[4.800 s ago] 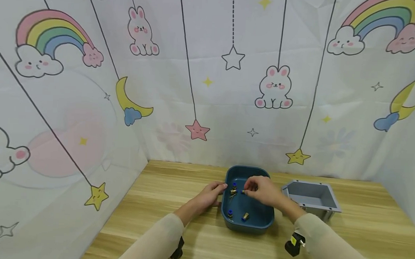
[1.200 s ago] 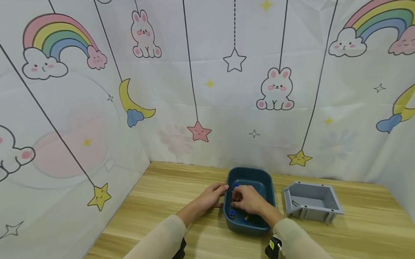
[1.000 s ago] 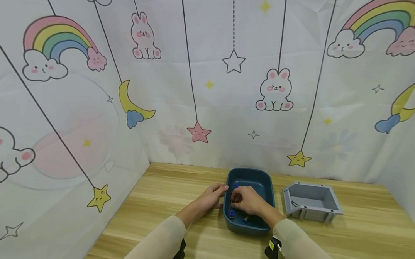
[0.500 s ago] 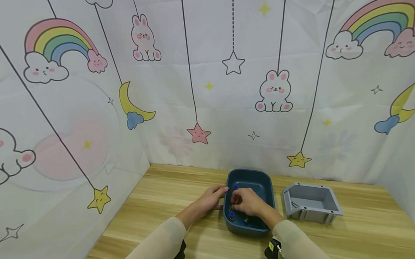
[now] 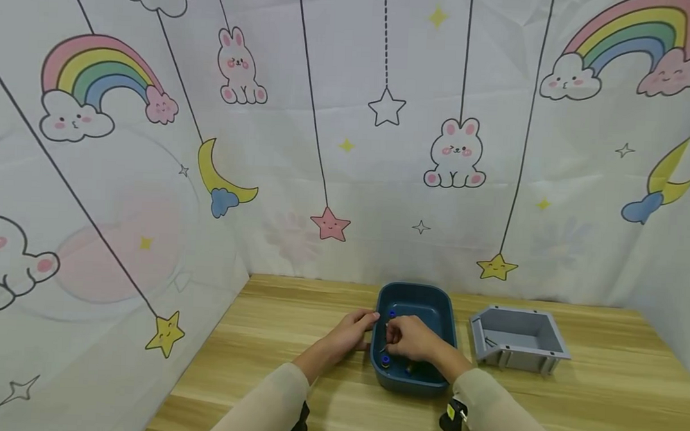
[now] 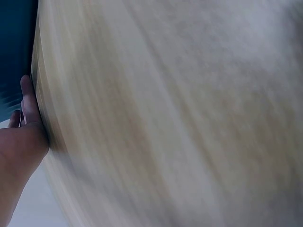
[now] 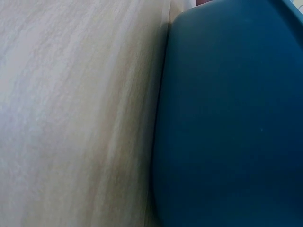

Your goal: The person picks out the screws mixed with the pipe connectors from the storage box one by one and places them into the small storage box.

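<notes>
In the head view a dark blue tub (image 5: 413, 384) stands on the wooden table. My left hand (image 5: 348, 331) lies along its left side, thumb at the rim; in the left wrist view its fingers (image 6: 29, 101) stretch straight against the outer wall. My right hand (image 5: 413, 337) reaches inside, fingers bent down near the left wall, a thin small piece (image 5: 383, 348) at the thumb tip. Whether it is pinched I cannot tell. One blue-topped fitting (image 5: 385, 360) sits nearer me, another blue-topped piece (image 5: 392, 314) farther back. A brass fitting (image 5: 409, 368) is partly covered by the right hand.
Right of the tub stands a grey bin (image 5: 521, 342) with a sloped front and thin pieces (image 5: 490, 342) inside at its left. A printed cloth (image 5: 389, 256) hangs behind the table, another sheet on the left. The right wrist view shows mostly the tub's outer wall (image 7: 227, 118).
Several seconds ago my right hand held a small fitting farther back over the tub; it has since moved left and toward me. Over the last second both hands stay nearly still.
</notes>
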`<state>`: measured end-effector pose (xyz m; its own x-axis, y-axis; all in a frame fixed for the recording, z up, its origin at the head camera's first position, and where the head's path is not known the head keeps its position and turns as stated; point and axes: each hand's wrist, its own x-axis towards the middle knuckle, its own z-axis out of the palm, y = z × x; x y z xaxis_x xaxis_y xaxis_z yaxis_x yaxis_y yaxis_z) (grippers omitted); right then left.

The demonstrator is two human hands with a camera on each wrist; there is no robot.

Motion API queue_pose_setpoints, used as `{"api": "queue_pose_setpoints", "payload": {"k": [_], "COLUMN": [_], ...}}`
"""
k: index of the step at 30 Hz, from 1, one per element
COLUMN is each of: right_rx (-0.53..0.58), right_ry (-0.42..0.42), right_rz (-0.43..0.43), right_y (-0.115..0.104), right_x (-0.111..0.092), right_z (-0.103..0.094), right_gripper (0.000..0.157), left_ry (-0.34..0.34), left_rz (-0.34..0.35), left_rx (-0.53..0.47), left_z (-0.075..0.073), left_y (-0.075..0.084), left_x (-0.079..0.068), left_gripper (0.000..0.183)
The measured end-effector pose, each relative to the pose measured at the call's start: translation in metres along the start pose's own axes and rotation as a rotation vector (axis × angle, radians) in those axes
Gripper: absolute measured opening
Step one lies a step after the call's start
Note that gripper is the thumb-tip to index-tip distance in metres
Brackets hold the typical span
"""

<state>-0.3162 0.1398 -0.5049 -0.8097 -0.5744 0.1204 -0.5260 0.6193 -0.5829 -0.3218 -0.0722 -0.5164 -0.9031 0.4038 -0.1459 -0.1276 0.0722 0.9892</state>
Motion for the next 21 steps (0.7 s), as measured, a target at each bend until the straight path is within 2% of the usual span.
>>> {"api": "queue_pose_setpoints", "payload": {"k": [12, 21], "right_rx": [0.020, 0.045], "right_ry": [-0.040, -0.071], "right_rz": [-0.032, -0.001], "right_y": [0.0008, -0.0043], "right_x": [0.0008, -0.0026], "right_z": [-0.0019, -0.0024], "right_gripper": [0.015, 0.013], "left_ry": [0.005, 0.000], "left_rz": [0.009, 0.012], "left_rx": [-0.002, -0.009], "left_z": [-0.0010, -0.0005], "left_y": [-0.0035, -0.0030], "left_x": [0.0025, 0.0011], "left_gripper": [0.058, 0.060]}}
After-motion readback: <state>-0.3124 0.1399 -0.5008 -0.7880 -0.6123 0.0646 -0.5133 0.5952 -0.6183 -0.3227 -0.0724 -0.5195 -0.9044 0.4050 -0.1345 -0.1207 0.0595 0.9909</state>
